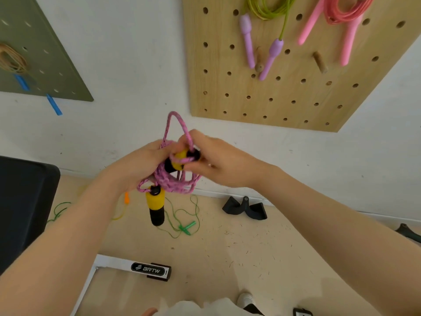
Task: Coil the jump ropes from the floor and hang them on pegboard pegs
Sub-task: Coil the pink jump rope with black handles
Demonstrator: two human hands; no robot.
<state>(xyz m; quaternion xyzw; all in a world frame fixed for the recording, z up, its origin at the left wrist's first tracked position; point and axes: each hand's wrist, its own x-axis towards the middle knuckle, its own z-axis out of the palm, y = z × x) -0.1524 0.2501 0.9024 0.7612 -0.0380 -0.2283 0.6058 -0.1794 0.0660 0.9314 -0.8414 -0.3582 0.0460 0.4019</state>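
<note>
White wall is filling the background, with a beige floor below it, and both hands are meeting at frame centre. Left hand is clutching the gathered coils of the pink braided rope in its curled fingers. Right hand is pinching a strand and the upper yellow-and-black handle, apparently winding the strand round the bundle. That handle's long axis is running from about 8 o'clock to 2 o'clock, its black cap facing 2 o'clock. One loop is standing up toward 12 o'clock. From the bundle's 7 o'clock side the second handle is dangling, long axis vertical, its black end pointing to 6 o'clock.

Judging by its slack curves, the rope is soft, light and limp, so the coils will likely spring apart unless held at the wrapped waist; the foam-looking handles should offer the firmer hold, and the top loop looks like the part to slip over a peg.

Further out, at 1 o'clock, the wooden pegboard is carrying a yellow-green rope with lilac handles and a pink rope, with a bare wooden peg between them. At 6 o'clock on the floor a thin green rope is lying loose. At 10 o'clock a grey-green board is holding a tan coil.
</note>
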